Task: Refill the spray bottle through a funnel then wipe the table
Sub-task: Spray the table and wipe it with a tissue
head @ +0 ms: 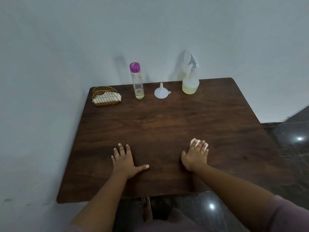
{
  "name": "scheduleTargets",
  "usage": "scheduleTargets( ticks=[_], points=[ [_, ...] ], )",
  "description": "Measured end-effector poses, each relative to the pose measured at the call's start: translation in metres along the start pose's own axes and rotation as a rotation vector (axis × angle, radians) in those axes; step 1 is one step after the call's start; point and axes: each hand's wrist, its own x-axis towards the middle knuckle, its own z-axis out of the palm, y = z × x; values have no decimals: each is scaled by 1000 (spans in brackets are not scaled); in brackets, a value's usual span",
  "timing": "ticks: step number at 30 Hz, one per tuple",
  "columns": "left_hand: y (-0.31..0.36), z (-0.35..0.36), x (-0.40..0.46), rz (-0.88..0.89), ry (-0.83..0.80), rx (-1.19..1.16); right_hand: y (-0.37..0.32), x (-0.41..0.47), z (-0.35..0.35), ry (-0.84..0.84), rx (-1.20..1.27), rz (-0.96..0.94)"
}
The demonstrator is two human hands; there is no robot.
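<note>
Wiping was under way: the right hand [195,154], lower right, pressed a white tissue [194,141] flat-fingered on the dark wooden table [167,118]; the left hand [124,160] lay splayed. Next, probably sweeping strokes.

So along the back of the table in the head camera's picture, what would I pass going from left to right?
Gold wire napkin holder → tall glass bottle with purple cap → white funnel, lying mouth-down → spray bottle holding pale yellow liquid.
</note>
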Motion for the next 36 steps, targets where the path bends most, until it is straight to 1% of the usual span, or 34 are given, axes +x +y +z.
scheduleTargets(
  ticks=[1,2,3,5,7,8,9,10,11,12,13,14,15,16,17,18,19,20,21,22,23,24,25,26,29,30,31,32,33,34,36],
  points=[
    [0,0,-5,-16,-7,-44,-12,-12,4,2,-30,-50],
    [0,1,-9,-23,-4,-67,-27,-24,9,-5,-67,-147],
    [1,2,-12,-19,-1,-67,-43,-36,16,-30,-96,-283],
    [2,4,-16,14,-11,-43,-72,-57,29,-132,-154,-609],
    [-2,7,-18,66,-21,17,-83,-61,35,-204,-240,-893],
    [-5,7,-19,79,-22,46,-81,-53,32,-193,-293,-993],
    [-8,7,-20,77,-19,54,-75,-42,26,-140,-330,-1038],
    [-10,7,-22,64,-10,40,-65,-27,19,-52,-317,-1006],
    [-13,6,-23,46,9,7,-53,-11,10,53,-269,-883],
    [-14,6,-24,33,32,-30,-39,6,2,154,-233,-708],
    [-16,6,-24,28,52,-60,-26,19,-6,207,-221,-507],
    [-17,5,-23,28,64,-78,-16,28,-12,178,-186,-321],
    [-18,5,-22,32,69,-89,-15,31,-16,102,-144,-179],
    [-20,5,-19,38,68,-96,-21,30,-14,69,-140,-137],
    [-21,4,-16,44,67,-103,-32,23,-11,109,-175,-203],
    [-22,3,-13,51,72,-109,-45,12,-6,160,-183,-354],
    [-22,1,-10,57,86,-116,-60,-1,0,147,-163,-556],
    [-23,-1,-7,64,109,-123,-74,-16,6,57,-170,-767],
    [-24,-3,-4,68,137,-132,-88,-29,12,-60,-235,-963],
    [-25,-5,-2,69,166,-143,-101,-38,17,-139,-336,-1107],
    [-27,-8,1,66,191,-150,-112,-39,19,-156,-433,-1182],
    [-30,-11,3,67,210,-148,-121,-31,19,-130,-482,-1202],
    [-33,-14,7,70,218,-140,-129,-19,14,-94,-495,-1152],
    [-36,-17,10,74,222,-137,-133,-3,9,-79,-468,-1030],
    [-43,-23,20,74,230,-164,-130,41,-20,-95,-290,-470],
    [-45,-25,23,71,230,-178,-128,49,-24,-102,-261,-324],
    [-47,-27,26,69,226,-195,-129,51,-25,-107,-246,-245],
    [-48,-28,29,70,222,-210,-132,48,-21,-100,-242,-247],
    [-49,-29,32,75,225,-220,-138,38,-13,-91,-252,-330],
    [-50,-30,35,82,230,-221,-146,22,-3,-89,-256,-486],
    [-52,-34,43,99,233,-221,-167,-7,14,-156,-312,-881]
  ],
)
